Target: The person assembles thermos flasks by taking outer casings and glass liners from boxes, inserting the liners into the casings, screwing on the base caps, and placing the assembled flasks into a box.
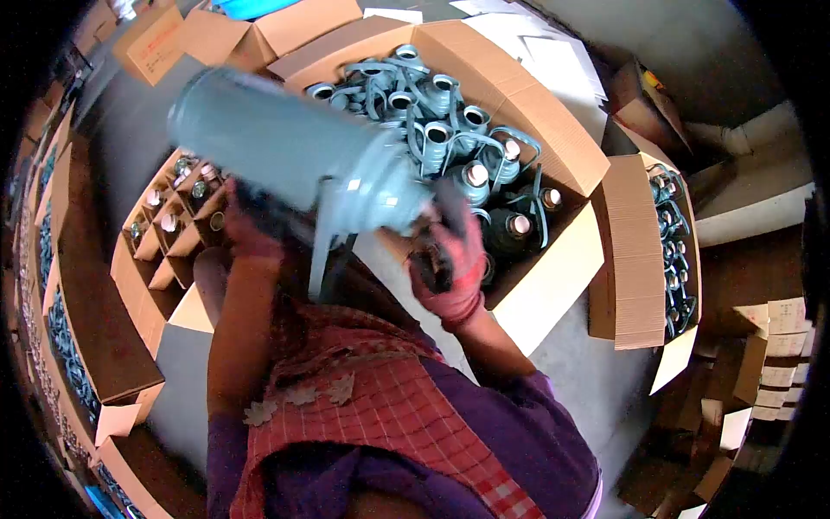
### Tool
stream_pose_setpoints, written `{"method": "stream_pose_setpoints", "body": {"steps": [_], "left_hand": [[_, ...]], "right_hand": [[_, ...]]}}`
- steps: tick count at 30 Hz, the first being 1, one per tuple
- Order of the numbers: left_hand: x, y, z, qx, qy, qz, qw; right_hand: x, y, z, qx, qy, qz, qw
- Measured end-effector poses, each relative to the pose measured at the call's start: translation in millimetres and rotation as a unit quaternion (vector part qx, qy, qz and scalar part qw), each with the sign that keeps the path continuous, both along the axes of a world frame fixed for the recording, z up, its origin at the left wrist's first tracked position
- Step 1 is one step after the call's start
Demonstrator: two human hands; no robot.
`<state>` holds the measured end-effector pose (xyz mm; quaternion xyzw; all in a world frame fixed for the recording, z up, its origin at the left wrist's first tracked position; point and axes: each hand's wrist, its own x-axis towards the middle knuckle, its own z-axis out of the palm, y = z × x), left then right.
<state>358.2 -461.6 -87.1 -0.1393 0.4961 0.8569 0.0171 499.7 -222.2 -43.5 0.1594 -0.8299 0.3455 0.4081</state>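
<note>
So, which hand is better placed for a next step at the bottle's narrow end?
Probably the right hand: it is at the narrow end of the bottle, while the left hand is farther back, under the wide body.

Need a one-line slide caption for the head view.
Gloved hands hold a blue-grey bottle, strap dangling, near an open carton of packed bottles.
</note>
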Motion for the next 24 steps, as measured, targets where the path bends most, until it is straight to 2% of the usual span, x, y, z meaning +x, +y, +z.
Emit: {"method": "stream_pose_setpoints", "body": {"steps": [1,2,3,4,5,7,8,9,11,12,14,15,16,18,19,20,21,22,23,24], "left_hand": [[-2.3,27.3,7.9,0.016,-0.013,-0.019,1.0],[-3.8,53.4,15.5,0.034,-0.025,-0.038,0.998],[-5.4,78.9,21.5,0.056,-0.036,-0.058,0.996],[-5.3,104.7,28.9,0.079,-0.048,-0.075,0.993],[-2.2,124.1,36.9,0.159,-0.031,-0.091,0.983],[-17.7,150.8,6.0,0.203,-0.013,-0.171,0.964],[-9.3,169.7,9.4,0.184,-0.039,-0.139,0.972],[-8.2,182.6,3.6,0.216,-0.002,-0.163,0.963],[2.7,206.6,6.8,0.283,-0.005,-0.165,0.945],[11.6,211.2,15.2,0.307,0.061,-0.216,0.925],[-2.5,207.6,-11.7,0.185,0.028,-0.334,0.924],[-10.0,208.3,-23.4,0.124,0.014,-0.388,0.913],[-5.8,212.4,-27.4,-0.029,-0.049,-0.387,0.92],[-4.7,226.6,-73.0,-0.33,0.04,-0.461,0.823],[1.5,234.5,-73.0,-0.387,0.06,-0.475,0.788],[8.2,242.0,-69.8,-0.443,0.081,-0.487,0.748],[13.0,246.8,-66.9,-0.417,0.059,-0.509,0.751],[11.0,250.2,-71.1,-0.328,0.057,-0.583,0.741],[14.2,250.5,-75.7,-0.421,0.167,-0.61,0.65],[18.1,247.1,-80.7,-0.406,0.182,-0.621,0.645]], "right_hand": [[3.1,12.7,0.7,-0.002,0.018,-0.041,0.999],[8.5,29.2,7.2,-0.073,0.041,-0.04,0.996],[13.1,33.0,3.7,-0.25,0.015,-0.067,0.966],[14.7,39.5,10.2,-0.244,0.015,-0.098,0.965],[16.4,45.4,16.2,-0.238,0.014,-0.128,0.963],[16.3,55.1,3.7,-0.241,0.038,-0.148,0.959],[15.1,61.9,0.1,-0.236,0.049,-0.17,0.956],[19.3,73.0,5.2,-0.263,0.031,-0.209,0.941],[26.8,102.3,20.5,-0.457,-0.008,-0.15,0.876],[25.8,117.9,23.1,-0.481,0.005,-0.168,0.861],[31.7,178.8,6.1,-0.552,0.019,-0.117,0.825],[39.6,216.8,-15.2,-0.431,0.011,-0.168,0.886],[47.5,254.2,-36.1,-0.308,0.019,-0.226,0.924],[54.8,278.4,-29.6,-0.435,0.01,-0.152,0.888],[54.4,277.6,-12.7,-0.502,0.007,-0.111,0.858],[55.8,276.4,-4.3,-0.381,-0.027,-0.168,0.909],[55.8,279.8,-2.8,-0.417,-0.036,-0.147,0.896],[55.0,284.0,-1.0,-0.451,-0.044,-0.125,0.882],[50.8,288.7,0.5,-0.486,-0.05,-0.1,0.867],[49.8,304.6,-7.8,-0.452,-0.091,-0.07,0.884]]}}
